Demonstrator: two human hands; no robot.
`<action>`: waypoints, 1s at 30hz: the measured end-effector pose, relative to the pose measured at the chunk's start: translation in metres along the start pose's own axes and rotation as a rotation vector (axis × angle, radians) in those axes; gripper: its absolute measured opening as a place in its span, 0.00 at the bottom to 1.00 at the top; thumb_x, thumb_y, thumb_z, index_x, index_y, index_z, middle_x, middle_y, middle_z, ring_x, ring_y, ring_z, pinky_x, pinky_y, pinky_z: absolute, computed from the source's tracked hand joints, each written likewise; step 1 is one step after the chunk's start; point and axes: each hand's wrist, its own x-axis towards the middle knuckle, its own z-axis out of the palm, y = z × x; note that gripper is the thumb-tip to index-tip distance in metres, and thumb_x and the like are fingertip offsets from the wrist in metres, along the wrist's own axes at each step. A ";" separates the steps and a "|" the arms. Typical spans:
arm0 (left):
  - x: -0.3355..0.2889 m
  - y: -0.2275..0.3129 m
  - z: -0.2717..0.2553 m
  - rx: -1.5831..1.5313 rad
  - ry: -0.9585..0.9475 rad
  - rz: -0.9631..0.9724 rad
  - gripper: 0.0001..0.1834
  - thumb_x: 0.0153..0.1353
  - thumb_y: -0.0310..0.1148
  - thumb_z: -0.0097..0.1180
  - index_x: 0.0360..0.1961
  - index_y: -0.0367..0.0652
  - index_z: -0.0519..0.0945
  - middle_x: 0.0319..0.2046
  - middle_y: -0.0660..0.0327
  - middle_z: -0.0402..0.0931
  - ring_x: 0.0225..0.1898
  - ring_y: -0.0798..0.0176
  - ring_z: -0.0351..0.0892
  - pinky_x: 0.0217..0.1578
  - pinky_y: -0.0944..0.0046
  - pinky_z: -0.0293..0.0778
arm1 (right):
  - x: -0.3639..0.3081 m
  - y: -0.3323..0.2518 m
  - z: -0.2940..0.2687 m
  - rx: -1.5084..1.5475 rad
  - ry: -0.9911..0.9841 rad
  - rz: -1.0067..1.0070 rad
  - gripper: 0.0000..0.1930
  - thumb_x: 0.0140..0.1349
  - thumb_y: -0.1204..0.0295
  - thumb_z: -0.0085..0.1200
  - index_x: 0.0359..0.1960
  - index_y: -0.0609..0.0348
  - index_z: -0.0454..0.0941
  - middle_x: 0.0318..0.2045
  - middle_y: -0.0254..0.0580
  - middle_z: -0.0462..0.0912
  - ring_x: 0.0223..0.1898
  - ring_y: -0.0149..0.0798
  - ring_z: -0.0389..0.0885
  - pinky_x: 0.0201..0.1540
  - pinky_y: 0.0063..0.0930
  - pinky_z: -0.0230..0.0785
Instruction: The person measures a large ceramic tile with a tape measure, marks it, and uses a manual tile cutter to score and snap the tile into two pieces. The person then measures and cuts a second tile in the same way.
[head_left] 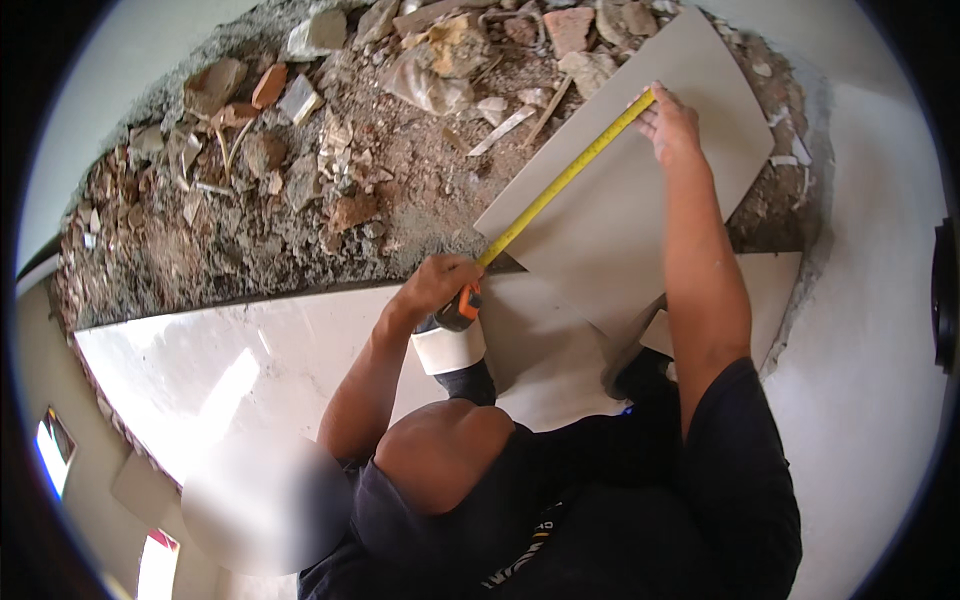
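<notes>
Head cam view: left hand (440, 284) is curled round an orange-and-black tape measure (464, 308), pretty much mid-frame. Its yellow blade (565, 182) runs up and right across an angled beige tile (620, 220) in the upper right of the frame. Right hand (676, 128) is at the blade's far end over that tile, fingers partly stretched; might be a light pinch, but it's too small to be sure. Rubble (330, 180) fills the upper left, pale flooring (270, 345) just below.

Sole view: wide fisheye worn on the head, facing downward. Left hand (440, 283) and right hand (671, 125) register at close range; rubble (350, 180) spans the upper field.
</notes>
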 end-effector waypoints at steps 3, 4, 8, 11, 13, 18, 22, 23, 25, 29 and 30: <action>0.012 0.008 -0.004 -0.048 0.004 -0.012 0.14 0.56 0.38 0.53 0.27 0.36 0.81 0.22 0.63 0.76 0.27 0.71 0.72 0.31 0.68 0.69 | 0.032 0.000 0.005 -0.150 -0.049 -0.027 0.19 0.63 0.65 0.51 0.47 0.71 0.70 0.40 0.52 0.78 0.40 0.46 0.81 0.43 0.38 0.79; 0.018 0.011 -0.005 -0.030 0.026 -0.045 0.14 0.55 0.38 0.54 0.28 0.36 0.81 0.22 0.62 0.77 0.27 0.71 0.73 0.31 0.69 0.69 | 0.045 -0.002 0.007 -0.185 -0.076 -0.045 0.19 0.63 0.65 0.51 0.47 0.71 0.70 0.40 0.52 0.78 0.40 0.46 0.81 0.41 0.37 0.79; 0.035 0.015 -0.011 0.003 0.034 -0.112 0.14 0.53 0.38 0.56 0.28 0.36 0.82 0.22 0.62 0.78 0.28 0.71 0.75 0.32 0.68 0.70 | 0.094 -0.012 0.007 -0.297 -0.061 -0.098 0.20 0.63 0.64 0.52 0.47 0.71 0.71 0.35 0.51 0.80 0.35 0.44 0.82 0.36 0.32 0.80; 0.038 0.011 -0.014 0.025 0.029 -0.128 0.12 0.53 0.36 0.56 0.28 0.36 0.82 0.24 0.62 0.79 0.28 0.70 0.77 0.33 0.70 0.71 | 0.123 -0.022 0.001 -0.368 -0.091 -0.113 0.20 0.62 0.62 0.52 0.47 0.68 0.72 0.35 0.48 0.80 0.32 0.42 0.82 0.35 0.29 0.79; 0.038 0.010 -0.015 0.003 0.033 -0.149 0.12 0.53 0.36 0.57 0.28 0.36 0.82 0.24 0.62 0.79 0.28 0.71 0.76 0.33 0.71 0.71 | 0.136 -0.026 -0.004 -0.424 -0.101 -0.094 0.21 0.62 0.60 0.53 0.48 0.65 0.73 0.38 0.47 0.79 0.35 0.40 0.82 0.37 0.29 0.78; 0.037 0.012 -0.015 -0.023 0.021 -0.134 0.12 0.52 0.35 0.57 0.27 0.35 0.82 0.24 0.62 0.79 0.28 0.71 0.76 0.33 0.71 0.71 | 0.159 -0.030 -0.009 -0.575 0.008 -0.129 0.16 0.61 0.59 0.54 0.40 0.59 0.78 0.28 0.36 0.79 0.26 0.28 0.80 0.25 0.18 0.74; 0.036 0.012 -0.015 -0.038 0.041 -0.158 0.11 0.52 0.35 0.56 0.27 0.36 0.81 0.24 0.62 0.79 0.28 0.71 0.76 0.33 0.71 0.71 | 0.175 -0.034 -0.019 -0.596 0.033 -0.180 0.17 0.62 0.60 0.53 0.39 0.65 0.77 0.25 0.40 0.81 0.21 0.28 0.79 0.22 0.18 0.74; 0.035 0.011 -0.015 -0.023 0.048 -0.176 0.11 0.52 0.35 0.56 0.27 0.36 0.81 0.25 0.62 0.79 0.29 0.72 0.76 0.34 0.71 0.71 | 0.178 -0.035 -0.023 -0.576 0.037 -0.181 0.17 0.62 0.60 0.52 0.39 0.65 0.77 0.26 0.40 0.81 0.21 0.28 0.79 0.22 0.18 0.74; 0.033 0.010 -0.015 -0.037 0.052 -0.183 0.11 0.52 0.35 0.56 0.27 0.36 0.81 0.25 0.62 0.79 0.29 0.72 0.76 0.34 0.71 0.71 | 0.183 -0.036 -0.027 -0.550 0.054 -0.182 0.17 0.62 0.60 0.52 0.39 0.64 0.77 0.28 0.39 0.81 0.23 0.28 0.80 0.22 0.18 0.74; 0.032 0.011 -0.014 -0.025 0.078 -0.188 0.11 0.53 0.35 0.55 0.26 0.36 0.81 0.25 0.62 0.79 0.29 0.72 0.76 0.34 0.71 0.71 | 0.183 -0.039 -0.033 -0.548 0.049 -0.191 0.16 0.63 0.62 0.52 0.39 0.65 0.77 0.29 0.39 0.81 0.25 0.28 0.80 0.22 0.18 0.74; 0.032 0.011 -0.014 -0.008 0.082 -0.178 0.11 0.53 0.35 0.55 0.26 0.36 0.81 0.25 0.62 0.79 0.29 0.72 0.76 0.34 0.71 0.71 | 0.181 -0.039 -0.033 -0.550 0.045 -0.199 0.16 0.63 0.62 0.52 0.39 0.65 0.77 0.29 0.39 0.80 0.25 0.28 0.80 0.23 0.18 0.74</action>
